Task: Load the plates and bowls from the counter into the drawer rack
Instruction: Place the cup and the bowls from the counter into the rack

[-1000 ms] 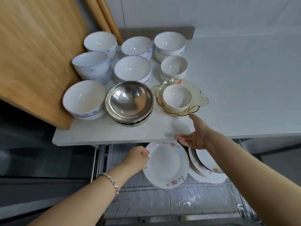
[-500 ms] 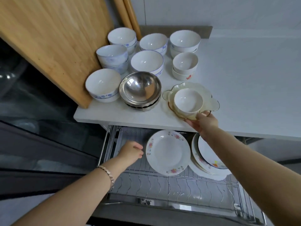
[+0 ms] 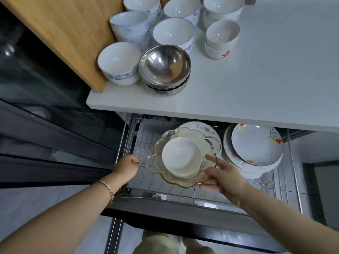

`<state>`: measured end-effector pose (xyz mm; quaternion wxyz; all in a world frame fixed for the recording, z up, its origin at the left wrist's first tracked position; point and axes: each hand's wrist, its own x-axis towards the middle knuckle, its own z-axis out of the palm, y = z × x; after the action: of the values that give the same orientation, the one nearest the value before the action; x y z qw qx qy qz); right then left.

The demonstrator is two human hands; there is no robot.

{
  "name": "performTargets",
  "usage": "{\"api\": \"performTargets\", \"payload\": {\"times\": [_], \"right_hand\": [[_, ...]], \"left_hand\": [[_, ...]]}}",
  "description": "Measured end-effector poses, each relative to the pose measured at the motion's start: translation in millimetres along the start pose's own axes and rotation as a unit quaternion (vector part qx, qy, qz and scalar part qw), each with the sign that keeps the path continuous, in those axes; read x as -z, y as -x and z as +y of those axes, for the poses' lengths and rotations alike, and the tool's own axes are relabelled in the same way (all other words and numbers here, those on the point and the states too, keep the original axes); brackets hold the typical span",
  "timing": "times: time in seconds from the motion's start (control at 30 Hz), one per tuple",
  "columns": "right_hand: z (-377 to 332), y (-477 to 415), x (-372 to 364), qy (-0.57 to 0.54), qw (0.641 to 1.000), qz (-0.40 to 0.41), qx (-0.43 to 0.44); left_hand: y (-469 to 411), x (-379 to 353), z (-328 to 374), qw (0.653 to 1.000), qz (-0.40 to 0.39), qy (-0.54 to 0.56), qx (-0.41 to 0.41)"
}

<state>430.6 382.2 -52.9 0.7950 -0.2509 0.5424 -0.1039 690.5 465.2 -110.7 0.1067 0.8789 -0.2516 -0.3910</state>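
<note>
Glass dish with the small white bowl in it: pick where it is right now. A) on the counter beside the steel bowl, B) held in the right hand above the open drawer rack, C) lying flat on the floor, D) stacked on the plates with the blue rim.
B: the right hand holds the glass dish, white bowl inside, over the drawer rack.

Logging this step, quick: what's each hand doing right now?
Left hand: closed, empty, over the rack.
Right hand: holding the glass dish with the small bowl.
</note>
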Motion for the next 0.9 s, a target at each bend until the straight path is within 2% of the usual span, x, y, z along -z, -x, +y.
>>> {"api": "performTargets", "payload": {"times": [0.1,0.27,0.4,0.5,0.6,0.73,0.9], "right_hand": [[24.6,-31.7,-22.9,0.009,1.0,0.007,-0.007],[51.3,-105.7,-74.3,0.012,0.998,0.063,-0.019],[60.1,-170.9,-113.8,-0.054,0.993,0.103,-0.036],[59.4,-220.1,-133.4,-0.088,0.988,0.124,-0.035],[56.8,-263.2,-144.1,-0.125,0.978,0.165,-0.033],[61.6,-298.7,-146.5,-0.126,0.968,0.211,-0.047],[59.4,-317.9,-153.1,-0.128,0.963,0.233,-0.049]], "left_hand": [[-30.5,6.9,-14.6,0.999,0.033,-0.024,0.005],[-97.9,20.0,-27.2,0.997,0.055,-0.035,0.033],[-146.9,22.0,-38.2,0.997,0.02,-0.04,0.055],[-175.9,19.8,-46.9,0.998,0.004,-0.056,0.028],[-189.3,15.2,-52.2,0.997,-0.005,-0.071,-0.003],[-191.4,11.6,-58.8,0.993,0.033,-0.108,-0.027],[-191.1,14.5,-56.4,0.995,0.034,-0.097,-0.019]]}}
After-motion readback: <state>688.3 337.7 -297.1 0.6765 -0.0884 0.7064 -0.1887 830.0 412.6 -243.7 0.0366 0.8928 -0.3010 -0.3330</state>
